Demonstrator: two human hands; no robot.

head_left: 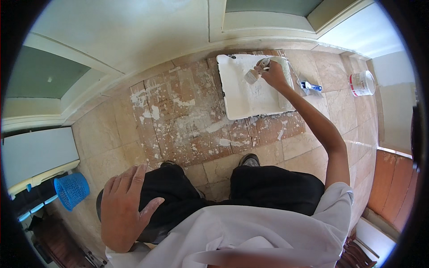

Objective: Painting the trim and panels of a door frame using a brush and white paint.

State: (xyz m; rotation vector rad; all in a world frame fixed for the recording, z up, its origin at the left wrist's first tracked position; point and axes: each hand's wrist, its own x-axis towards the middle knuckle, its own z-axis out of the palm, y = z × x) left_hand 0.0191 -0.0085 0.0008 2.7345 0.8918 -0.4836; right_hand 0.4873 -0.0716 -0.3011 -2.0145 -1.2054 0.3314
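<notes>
My right hand (273,77) is closed around a paintbrush (251,77), held over the white paint tray (230,96). The brush's pale, paint-coated bristles point down and left; most of its handle is hidden by my fingers. A small round object beside these fingers is too unclear to name. White paint coats the tray, which lies on paint-spattered cardboard (178,120). Past the tray's right edge lies a blue-handled tool (311,86), with a thin metal rod near it. My left hand (125,203) rests on my left knee, fingers stretched out and smudged with white, holding nothing.
A white bucket (363,83) stands on the tiled floor (342,105) at the far right. Pale panelled walls (152,31) run along the far side. At the left are a blue perforated basket (72,191) and a white cabinet (40,154). Wooden boards (393,183) show at the right.
</notes>
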